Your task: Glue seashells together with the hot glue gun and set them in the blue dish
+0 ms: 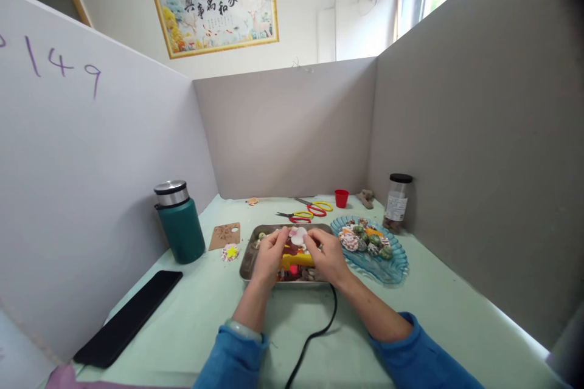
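Flat white and pink piece: a thin, round-looking, flat white and pink piece [299, 236] is held up between the 2 hands, over the far half of the tray. No long side can be made out on it.
Left hand: the piece's left edge is pinched by the fingertips of the left hand [269, 253].
Right hand: the right edge is pinched by the fingertips of the right hand [329, 255]. Neither hand is clearly nearer to the piece.
Yellow tool: a long yellow tool [296, 261] is seen just on the near side of the piece, stretched left to right across the tray.
Silver tray: many small bits are held in the shallow silver metal tray [245, 268]. Most are hidden by the hands.
Blue plate: green speckled balls [374, 239] and round white patterned pieces [349, 239] are piled on the wavy, see-through blue plate [390, 276], just right of the tray.
Jar: brown bits can be seen low in the clear jar with a black lid [396, 206], at the far right.
Red cup: what is inside the small red cup [341, 199], on the far side, cannot be told.
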A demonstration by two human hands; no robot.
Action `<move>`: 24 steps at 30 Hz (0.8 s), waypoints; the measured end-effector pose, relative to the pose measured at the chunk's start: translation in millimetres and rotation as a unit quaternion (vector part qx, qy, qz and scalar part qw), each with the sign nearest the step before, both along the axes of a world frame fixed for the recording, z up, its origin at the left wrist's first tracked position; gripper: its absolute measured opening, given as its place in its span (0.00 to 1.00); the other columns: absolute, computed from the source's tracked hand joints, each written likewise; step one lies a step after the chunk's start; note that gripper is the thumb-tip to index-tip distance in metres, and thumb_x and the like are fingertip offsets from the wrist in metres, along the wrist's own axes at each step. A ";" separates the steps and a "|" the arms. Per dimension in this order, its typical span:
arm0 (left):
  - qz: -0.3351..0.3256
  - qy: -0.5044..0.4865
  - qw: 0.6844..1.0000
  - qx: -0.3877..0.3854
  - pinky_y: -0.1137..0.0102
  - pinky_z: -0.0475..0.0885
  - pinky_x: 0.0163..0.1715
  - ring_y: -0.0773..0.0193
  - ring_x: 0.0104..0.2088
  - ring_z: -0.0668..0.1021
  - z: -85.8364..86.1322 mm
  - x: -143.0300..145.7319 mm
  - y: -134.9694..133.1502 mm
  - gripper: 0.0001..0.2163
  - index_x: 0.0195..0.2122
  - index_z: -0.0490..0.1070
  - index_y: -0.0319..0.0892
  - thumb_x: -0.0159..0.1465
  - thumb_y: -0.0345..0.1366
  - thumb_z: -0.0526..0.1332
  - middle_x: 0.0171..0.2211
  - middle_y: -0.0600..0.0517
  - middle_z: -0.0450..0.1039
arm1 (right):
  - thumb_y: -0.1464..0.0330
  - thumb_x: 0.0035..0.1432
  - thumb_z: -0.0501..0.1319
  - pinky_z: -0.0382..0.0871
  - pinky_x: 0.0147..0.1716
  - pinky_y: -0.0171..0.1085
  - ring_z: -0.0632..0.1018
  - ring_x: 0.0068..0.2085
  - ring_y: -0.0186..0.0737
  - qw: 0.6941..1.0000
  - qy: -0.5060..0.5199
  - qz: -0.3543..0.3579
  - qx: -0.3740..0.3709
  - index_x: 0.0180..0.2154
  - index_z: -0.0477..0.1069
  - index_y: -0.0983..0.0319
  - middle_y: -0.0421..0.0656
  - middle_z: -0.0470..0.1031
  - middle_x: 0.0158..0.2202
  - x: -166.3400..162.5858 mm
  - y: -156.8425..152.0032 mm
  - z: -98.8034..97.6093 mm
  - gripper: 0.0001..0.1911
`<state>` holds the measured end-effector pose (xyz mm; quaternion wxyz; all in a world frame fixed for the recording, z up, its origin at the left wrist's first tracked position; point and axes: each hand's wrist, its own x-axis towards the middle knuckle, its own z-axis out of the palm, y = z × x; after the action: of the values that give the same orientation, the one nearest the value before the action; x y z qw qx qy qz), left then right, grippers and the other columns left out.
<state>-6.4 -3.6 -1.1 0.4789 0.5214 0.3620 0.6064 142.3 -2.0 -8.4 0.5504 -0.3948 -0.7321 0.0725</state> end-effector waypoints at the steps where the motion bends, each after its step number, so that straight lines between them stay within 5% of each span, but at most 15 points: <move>1: -0.004 0.003 1.000 0.003 0.73 0.69 0.27 0.67 0.24 0.73 0.6 0.0 -0.6 0.19 0.34 0.77 0.38 0.55 0.51 0.64 0.26 0.52 0.74 | 0.66 0.62 0.53 0.58 0.28 0.33 0.67 0.25 0.35 1.000 0.001 -0.003 -0.008 0.25 0.67 0.61 0.39 0.68 0.22 0.2 0.3 0.2 0.14; 10: 0.036 0.039 0.998 0.015 0.74 0.67 0.25 0.69 0.21 0.71 -5.7 -4.9 4.0 0.15 0.30 0.78 0.37 0.53 0.46 0.67 0.18 0.53 0.70 | 0.63 0.64 0.51 0.57 0.30 0.34 0.68 0.27 0.35 0.999 -0.041 0.005 -0.022 0.25 0.66 0.61 0.39 0.68 0.24 -0.3 -5.1 3.5 0.16; 13: -0.001 0.018 1.000 0.000 0.73 0.68 0.24 0.69 0.20 0.71 -4.1 -3.7 2.6 0.17 0.30 0.77 0.36 0.56 0.49 0.64 0.20 0.52 0.71 | 0.60 0.63 0.51 0.57 0.27 0.34 0.66 0.25 0.34 0.994 0.015 0.057 -0.096 0.22 0.61 0.60 0.38 0.64 0.20 1.8 -2.5 4.2 0.19; 17: -0.018 0.001 0.998 0.059 0.71 0.72 0.33 0.65 0.32 0.76 2.0 -3.5 -3.8 0.15 0.44 0.76 0.42 0.58 0.43 0.63 0.40 0.48 0.75 | 0.56 0.58 0.53 0.56 0.21 0.32 0.63 0.19 0.32 0.931 0.149 0.203 -0.266 0.21 0.60 0.60 0.35 0.61 0.16 3.5 2.6 6.2 0.18; 19: -0.029 0.033 0.991 0.128 0.69 0.71 0.41 0.60 0.43 0.76 5.1 -4.4 -6.8 0.13 0.43 0.77 0.43 0.56 0.37 0.64 0.49 0.46 0.71 | 0.57 0.55 0.55 0.54 0.18 0.32 0.61 0.17 0.30 0.895 0.195 0.246 -0.316 0.21 0.60 0.60 0.34 0.60 0.15 3.6 3.0 8.3 0.17; 24: -0.012 0.127 0.968 0.217 0.62 0.68 0.49 0.56 0.48 0.74 7.3 -6.8 -6.2 0.05 0.34 0.78 0.42 0.56 0.33 0.64 0.44 0.44 0.72 | 0.61 0.53 0.55 0.49 0.16 0.31 0.57 0.16 0.28 0.862 0.234 0.294 -0.339 0.19 0.56 0.60 0.33 0.55 0.14 5.6 2.8 9.6 0.16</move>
<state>-13.2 -9.8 6.2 0.3116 0.6903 0.2732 0.5931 147.9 0.8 1.2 0.4911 -0.2948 -0.5937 0.5651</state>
